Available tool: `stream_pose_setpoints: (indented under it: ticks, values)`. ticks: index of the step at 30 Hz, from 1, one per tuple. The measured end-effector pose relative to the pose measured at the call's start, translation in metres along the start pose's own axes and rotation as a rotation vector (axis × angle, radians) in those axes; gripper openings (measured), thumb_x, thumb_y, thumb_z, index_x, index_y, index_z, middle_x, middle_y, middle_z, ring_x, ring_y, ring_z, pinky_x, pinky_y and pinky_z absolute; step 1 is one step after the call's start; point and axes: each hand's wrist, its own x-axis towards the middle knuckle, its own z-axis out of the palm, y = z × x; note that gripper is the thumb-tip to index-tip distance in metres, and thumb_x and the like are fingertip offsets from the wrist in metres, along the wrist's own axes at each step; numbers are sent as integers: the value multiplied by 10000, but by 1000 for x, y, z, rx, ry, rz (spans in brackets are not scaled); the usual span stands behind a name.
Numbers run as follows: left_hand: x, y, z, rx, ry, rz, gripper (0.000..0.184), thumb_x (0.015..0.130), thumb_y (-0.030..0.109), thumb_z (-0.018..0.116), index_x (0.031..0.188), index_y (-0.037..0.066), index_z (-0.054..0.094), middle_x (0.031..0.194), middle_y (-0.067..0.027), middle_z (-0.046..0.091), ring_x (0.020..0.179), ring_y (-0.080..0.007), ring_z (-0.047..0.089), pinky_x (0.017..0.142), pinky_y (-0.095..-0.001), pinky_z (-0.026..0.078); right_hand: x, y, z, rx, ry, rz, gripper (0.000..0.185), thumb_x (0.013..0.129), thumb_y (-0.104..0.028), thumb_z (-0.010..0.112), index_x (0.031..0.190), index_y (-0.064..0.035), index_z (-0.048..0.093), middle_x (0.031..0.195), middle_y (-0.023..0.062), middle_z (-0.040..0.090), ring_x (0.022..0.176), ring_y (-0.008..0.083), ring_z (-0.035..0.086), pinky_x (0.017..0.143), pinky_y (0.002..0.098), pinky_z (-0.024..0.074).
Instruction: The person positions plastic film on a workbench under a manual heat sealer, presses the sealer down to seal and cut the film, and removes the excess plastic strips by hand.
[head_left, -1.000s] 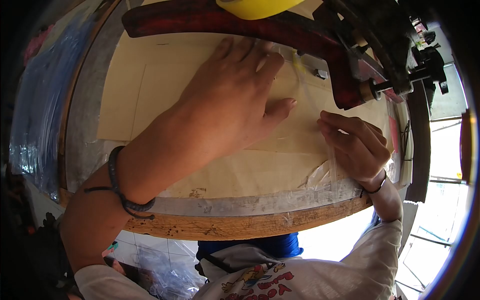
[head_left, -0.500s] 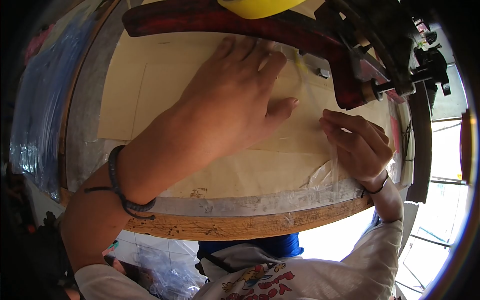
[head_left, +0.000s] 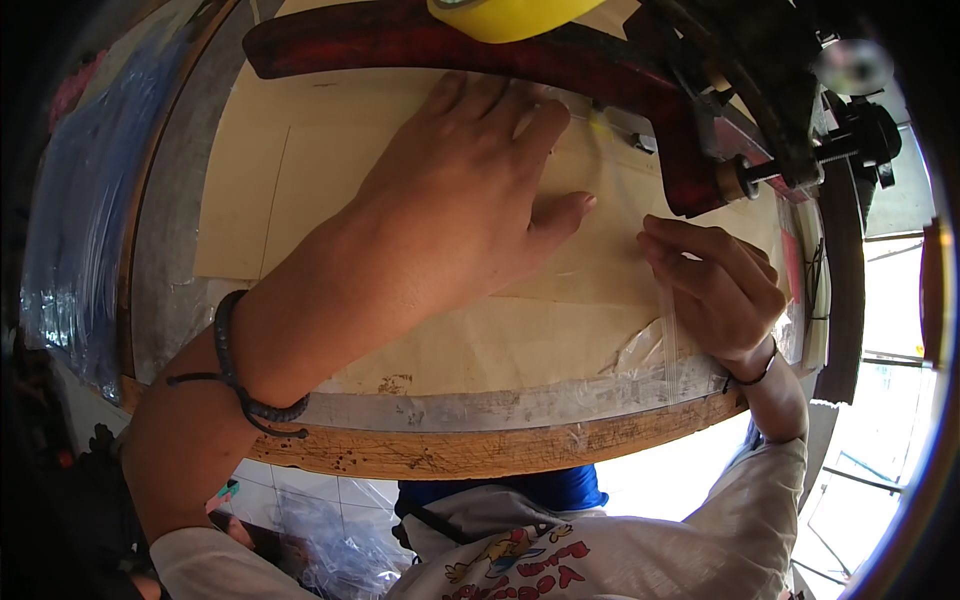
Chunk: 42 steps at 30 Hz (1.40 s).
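My left hand point(head_left: 455, 195) lies palm down on the tan paper sheet point(head_left: 240, 215), its fingers stretched out and thumb apart; the fingertips reach close to the dark red machine arm point(head_left: 400, 38). To its right, my right hand point(head_left: 715, 290) pinches a thin clear plastic strip point(head_left: 668, 345) between thumb and forefinger. This strip hangs toward the wooden front edge. A small metal piece point(head_left: 644, 143) sits near the red arm, beyond both hands.
Above the red arm is a yellow ring point(head_left: 510, 14). Black machine parts with a threaded bolt and knob point(head_left: 878, 142) stand at the upper right. Bluish plastic bags point(head_left: 85, 220) hang at the left. The worn wooden table edge point(head_left: 420, 455) curves in front.
The black knob at the upper right has turned, and a blurred round part now shows above it. The yellow ring has shifted slightly. Both hands keep nearly the same pose.
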Motion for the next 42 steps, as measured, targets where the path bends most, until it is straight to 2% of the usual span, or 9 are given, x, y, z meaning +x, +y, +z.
stream_pose_setpoints:
  ticks: [2, 5, 9, 13, 20, 23, 31, 37, 42]
  values:
    - [-1, 0, 0, -1, 2, -3, 469, 868, 353, 741, 1108, -39, 645, 1072, -250, 697, 1098, -372, 648, 1067, -478, 458, -1, 1, 1, 6, 6, -10, 203, 746, 14, 805, 925, 76, 731, 1025, 198, 744, 749, 231, 750, 619, 300, 628]
    - [2, 1, -10, 3, -221, -45, 521, 972, 355, 660, 1300, -28, 529, 1307, -243, 604, 1242, -406, 559, 1109, -487, 416, -1, 1, 0, 32, 2, -19, 255, 719, -16, 795, 954, 65, 740, 1032, 190, 744, 776, 237, 744, 633, 307, 623]
    - [4, 0, -13, -28, -235, -36, 520, 976, 354, 655, 1307, -26, 524, 1314, -238, 601, 1235, -410, 556, 1098, -497, 416, -7, -4, -7, 159, -46, -79, 310, 687, -62, 778, 978, 40, 752, 1049, 164, 747, 839, 254, 733, 695, 333, 621]
    - [1, -4, -9, -52, -263, -44, 537, 980, 362, 651, 1321, -31, 517, 1323, -243, 593, 1226, -414, 557, 1094, -508, 413, -12, -14, -23, 354, -76, -71, 283, 753, -122, 850, 1007, -19, 782, 1068, 130, 753, 892, 252, 713, 726, 344, 599]
    - [6, 1, -19, -83, -299, -79, 596, 973, 348, 668, 1389, -42, 494, 1374, -254, 567, 1285, -424, 526, 1126, -492, 398, -75, 14, -70, 559, -216, 446, 238, 771, -165, 896, 977, -82, 812, 948, 71, 747, 835, 211, 693, 741, 343, 565]
    - [8, 3, -22, -76, -310, -67, 607, 969, 313, 677, 1419, -44, 479, 1389, -262, 557, 1308, -426, 512, 1145, -481, 388, -84, 40, -75, 542, -269, 509, 171, 802, -128, 864, 952, -71, 806, 926, 69, 750, 819, 199, 697, 736, 331, 551]
    - [16, 8, -29, -64, -391, -86, 598, 970, 259, 673, 1442, -38, 457, 1425, -256, 529, 1321, -430, 497, 1153, -491, 380, -69, 75, -75, 625, -366, 427, 223, 835, -216, 856, 956, -38, 797, 851, 59, 756, 760, 183, 689, 702, 332, 538]
    - [17, 9, -32, -79, -441, -104, 616, 976, 246, 666, 1479, -20, 431, 1467, -247, 507, 1354, -432, 472, 1178, -487, 349, -82, 87, -75, 635, -289, 344, 293, 833, -262, 855, 992, -24, 793, 946, 124, 771, 897, 231, 734, 760, 361, 571]
    - [16, 10, -32, -69, -474, -123, 627, 981, 246, 661, 1493, -20, 416, 1484, -248, 495, 1383, -425, 450, 1192, -480, 331, -94, 92, -73, 502, -261, 340, 196, 899, -126, 769, 1071, -33, 786, 982, 115, 768, 935, 241, 736, 811, 360, 579]
